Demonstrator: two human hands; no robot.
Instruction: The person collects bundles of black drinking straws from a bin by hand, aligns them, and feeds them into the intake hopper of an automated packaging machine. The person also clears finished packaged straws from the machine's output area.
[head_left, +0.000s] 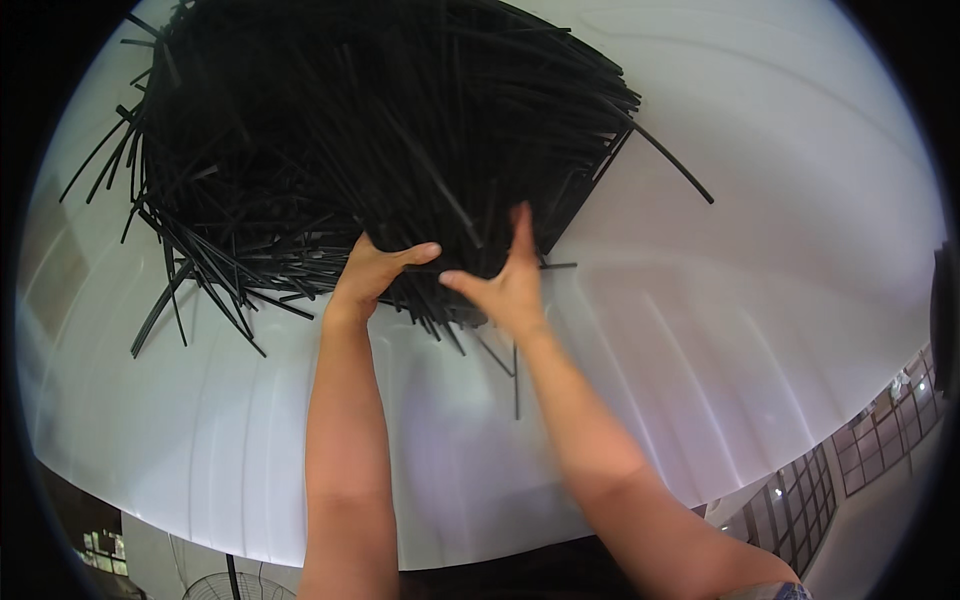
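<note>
A big heap of thin black sticks or tubes (330, 130) lies on a white table (760, 280), filling the upper left. My left hand (372, 272) rests on the heap's near edge, fingers tucked among the sticks and thumb pointing right. My right hand (508, 280) is beside it, fingers spread, with its index finger up against the sticks and its thumb toward the left hand. Both hands touch the pile; whether either one is gripping sticks is not clear.
Loose black sticks (515, 375) lie on the table just below the hands, and one long stick (675, 165) juts out to the right. The table's near edge (480, 560) curves past my forearms. A fan (225, 588) and tiled floor (850, 470) show beyond it.
</note>
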